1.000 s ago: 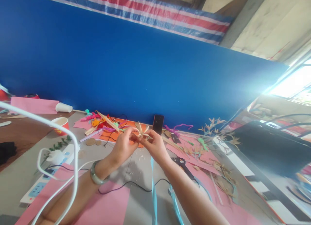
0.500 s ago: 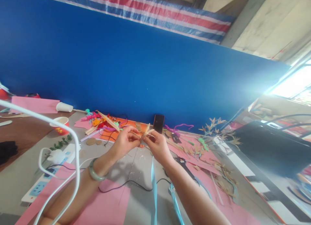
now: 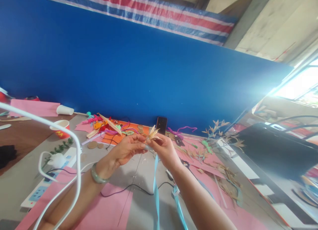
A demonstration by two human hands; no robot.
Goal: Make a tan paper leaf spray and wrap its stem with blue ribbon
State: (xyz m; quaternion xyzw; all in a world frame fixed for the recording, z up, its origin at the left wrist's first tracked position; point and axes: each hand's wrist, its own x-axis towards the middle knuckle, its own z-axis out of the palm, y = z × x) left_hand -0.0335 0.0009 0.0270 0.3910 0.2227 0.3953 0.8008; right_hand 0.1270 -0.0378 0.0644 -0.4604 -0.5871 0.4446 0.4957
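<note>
Turned at the wrist since half a second ago, the left hand (image 3: 125, 150) now reaches its fingers straighter toward the right hand (image 3: 165, 148), and the pale dried flower (image 3: 153, 133) shows its petals more fully. Nearest, both forearms angle inward from below, a greenish bangle (image 3: 97, 173) around the left wrist, and a light-blue ribbon (image 3: 155, 187) hangs beneath the fingers. Above the table (image 3: 142, 177), the right thumb and fingers pinch the flower at its base; the left fingertips meet there too, narrowly closed, but I cannot tell what they grip. Cream and pointed, the petals bunch upward and fan slightly above the right thumb. Beyond lie an orange sheet (image 3: 108, 139) and a dark phone (image 3: 162, 124) propped against the blue panel (image 3: 149, 74).
</note>
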